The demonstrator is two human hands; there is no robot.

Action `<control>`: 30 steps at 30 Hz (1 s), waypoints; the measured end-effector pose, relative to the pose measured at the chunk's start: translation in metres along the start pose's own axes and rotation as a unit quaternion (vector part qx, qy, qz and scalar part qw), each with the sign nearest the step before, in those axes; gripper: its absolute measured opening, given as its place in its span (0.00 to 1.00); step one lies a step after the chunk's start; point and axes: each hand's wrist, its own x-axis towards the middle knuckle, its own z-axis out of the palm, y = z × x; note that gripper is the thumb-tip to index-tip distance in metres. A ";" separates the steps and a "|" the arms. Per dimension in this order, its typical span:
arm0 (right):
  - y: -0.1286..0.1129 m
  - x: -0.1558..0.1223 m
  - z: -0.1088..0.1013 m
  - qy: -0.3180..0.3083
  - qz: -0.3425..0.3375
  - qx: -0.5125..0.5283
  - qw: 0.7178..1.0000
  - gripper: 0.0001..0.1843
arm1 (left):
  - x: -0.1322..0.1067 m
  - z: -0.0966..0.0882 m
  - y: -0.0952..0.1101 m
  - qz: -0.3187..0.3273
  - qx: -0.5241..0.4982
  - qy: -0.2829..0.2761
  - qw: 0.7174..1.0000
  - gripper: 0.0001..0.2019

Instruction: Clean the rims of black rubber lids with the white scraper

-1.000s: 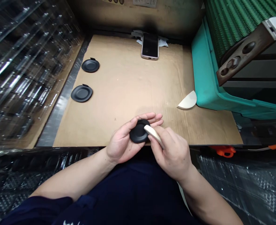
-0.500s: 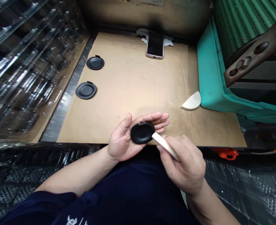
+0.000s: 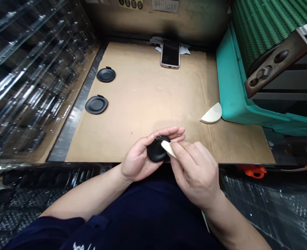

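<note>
Left hand cupped around one black disc; right hand pinching one cream wedge against disc; two more black discs ahead-left.

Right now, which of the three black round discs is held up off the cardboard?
The disc cupped in the left hand; the other two discs lie flat on the cardboard near its left edge.

a cardboard sheet carries two black discs, a phone on white cloth, a white half-disc.
</note>
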 end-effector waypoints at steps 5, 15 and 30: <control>-0.007 -0.005 -0.002 -0.061 -0.008 0.055 0.997 0.11 | 0.002 0.001 -0.001 0.014 0.009 0.010 1.000 0.25; -0.010 -0.004 -0.006 -0.068 0.040 0.059 0.995 0.10 | 0.000 0.001 -0.001 0.018 0.009 0.015 1.000 0.24; -0.021 -0.001 0.015 -0.020 0.056 0.201 0.978 0.12 | -0.001 0.006 0.000 0.042 0.046 0.039 0.997 0.34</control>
